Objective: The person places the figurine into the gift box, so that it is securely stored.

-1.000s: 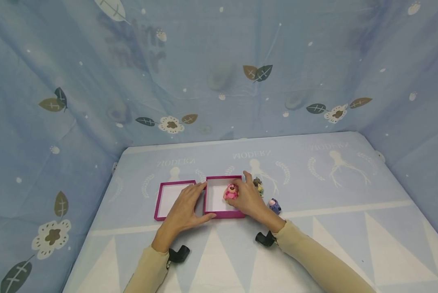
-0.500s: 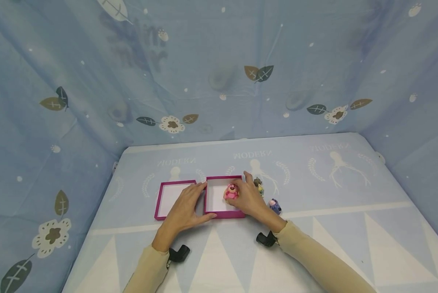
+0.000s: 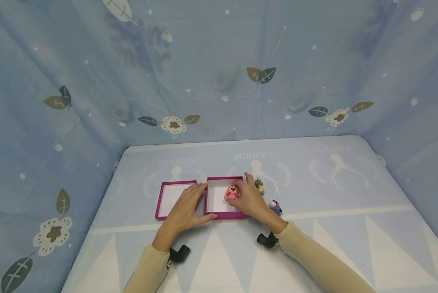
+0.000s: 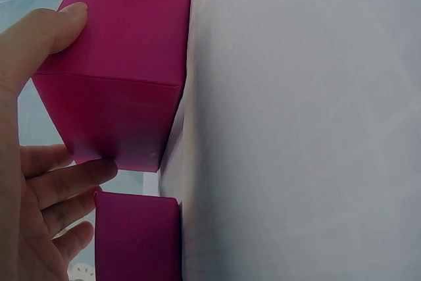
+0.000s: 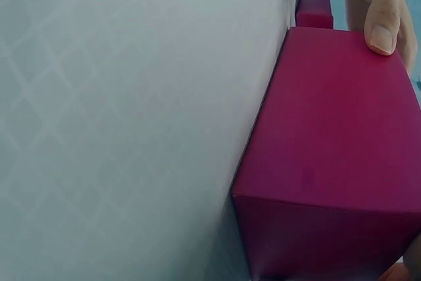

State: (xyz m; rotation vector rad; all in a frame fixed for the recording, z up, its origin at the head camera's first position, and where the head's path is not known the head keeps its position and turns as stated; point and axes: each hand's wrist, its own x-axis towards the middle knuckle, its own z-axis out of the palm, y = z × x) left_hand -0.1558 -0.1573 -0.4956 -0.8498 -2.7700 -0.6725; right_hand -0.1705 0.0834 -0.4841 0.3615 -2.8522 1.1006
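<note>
In the head view, a magenta box (image 3: 225,215) with a white inside stands open at the top. My left hand (image 3: 184,209) holds its near left corner, thumb on the front wall (image 4: 125,24) and fingertips at the left wall (image 4: 125,113), as the left wrist view shows. My right hand (image 3: 251,200) reaches over the right wall and pinches a small pink bear figure (image 3: 232,192) inside the box. The right wrist view shows the box's outer walls (image 5: 335,110) and the left thumb (image 5: 381,34); the bear is hidden there.
A shallower magenta lid (image 3: 160,201), white inside, lies left of the box, partly behind the left hand. Right of the box are a figure with a grey-brown top and yellow and green below (image 3: 259,187) and a blue-purple figure (image 3: 275,207). A patterned cloth wall (image 3: 219,110) rises behind the table.
The hands, the bear figure and the box keep their places. Only the head view has shifted slightly.
</note>
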